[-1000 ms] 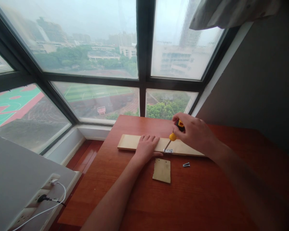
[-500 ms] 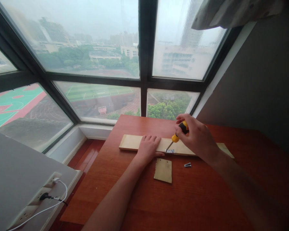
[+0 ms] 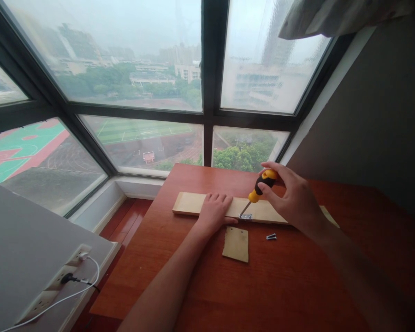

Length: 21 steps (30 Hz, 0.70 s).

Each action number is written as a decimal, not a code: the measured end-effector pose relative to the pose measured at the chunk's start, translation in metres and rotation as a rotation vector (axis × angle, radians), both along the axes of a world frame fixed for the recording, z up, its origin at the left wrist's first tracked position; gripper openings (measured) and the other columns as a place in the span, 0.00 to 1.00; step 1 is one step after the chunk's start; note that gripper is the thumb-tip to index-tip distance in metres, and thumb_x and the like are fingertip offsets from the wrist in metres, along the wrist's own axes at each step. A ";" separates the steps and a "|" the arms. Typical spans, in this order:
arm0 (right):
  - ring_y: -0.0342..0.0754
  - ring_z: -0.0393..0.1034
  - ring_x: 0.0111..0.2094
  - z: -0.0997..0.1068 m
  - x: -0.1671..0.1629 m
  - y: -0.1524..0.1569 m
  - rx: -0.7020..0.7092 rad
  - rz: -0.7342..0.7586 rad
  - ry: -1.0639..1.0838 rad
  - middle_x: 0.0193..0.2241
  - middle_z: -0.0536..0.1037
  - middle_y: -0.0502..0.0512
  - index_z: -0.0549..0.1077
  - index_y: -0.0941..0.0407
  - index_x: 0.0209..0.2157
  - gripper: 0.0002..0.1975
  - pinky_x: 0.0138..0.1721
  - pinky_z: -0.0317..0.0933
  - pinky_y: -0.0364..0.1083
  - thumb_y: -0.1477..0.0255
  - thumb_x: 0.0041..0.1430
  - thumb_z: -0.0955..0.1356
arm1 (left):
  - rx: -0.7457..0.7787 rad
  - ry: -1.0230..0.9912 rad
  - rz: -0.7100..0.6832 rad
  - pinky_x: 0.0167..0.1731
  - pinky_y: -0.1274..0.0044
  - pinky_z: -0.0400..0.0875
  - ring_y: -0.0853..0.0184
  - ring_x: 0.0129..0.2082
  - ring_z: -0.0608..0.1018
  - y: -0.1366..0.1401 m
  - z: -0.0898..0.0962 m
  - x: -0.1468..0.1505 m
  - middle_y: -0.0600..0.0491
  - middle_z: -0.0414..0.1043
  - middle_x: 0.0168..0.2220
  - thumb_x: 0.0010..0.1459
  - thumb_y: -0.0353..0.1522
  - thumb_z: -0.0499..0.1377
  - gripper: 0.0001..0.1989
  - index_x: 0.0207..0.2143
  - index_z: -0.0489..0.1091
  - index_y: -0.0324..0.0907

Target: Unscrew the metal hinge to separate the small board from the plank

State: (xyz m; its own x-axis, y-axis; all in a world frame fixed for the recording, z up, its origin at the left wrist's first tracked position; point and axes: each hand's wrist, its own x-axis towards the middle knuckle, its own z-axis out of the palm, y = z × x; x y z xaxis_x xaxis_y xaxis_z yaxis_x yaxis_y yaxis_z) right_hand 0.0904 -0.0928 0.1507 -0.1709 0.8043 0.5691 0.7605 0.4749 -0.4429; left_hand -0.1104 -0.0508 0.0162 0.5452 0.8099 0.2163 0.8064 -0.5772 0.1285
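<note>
A pale wooden board [image 3: 186, 203] lies across the reddish-brown table. My left hand [image 3: 214, 212] grips it left of centre, fingers over the top and thumb along the near edge. In my right hand [image 3: 293, 196] is a yellow-and-black screwdriver [image 3: 263, 185], held by its handle with the fingertips and thumb. Its shaft slants down left, and the tip meets a small silver metal hinge [image 3: 245, 216] at the board's near edge. Whether the tip sits in a screw head is too small to tell. The board's right part is partly hidden behind my right hand.
Nearer me on the table [image 3: 200, 295] lie a flat tan piece [image 3: 235, 244] with two small holes and a few silver screws [image 3: 271, 236]. Another pale piece [image 3: 328, 216] shows beyond my right wrist. Windows stand behind; wall sockets [image 3: 64, 278] with plugged-in cables are at left.
My right hand's fingers have loosened and shifted around the screwdriver handle, showing more of its yellow end. The tip stays at the hinge. My left hand keeps its place on the board.
</note>
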 end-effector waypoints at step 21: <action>0.52 0.72 0.41 0.010 -0.008 -0.006 0.057 -0.023 -0.117 0.40 0.76 0.57 0.73 0.55 0.41 0.09 0.43 0.66 0.50 0.71 0.58 0.65 | 0.045 -0.012 -0.007 0.47 0.67 0.58 0.55 0.47 0.70 0.001 -0.004 -0.001 0.47 0.70 0.45 0.44 0.58 0.60 0.38 0.51 0.63 0.44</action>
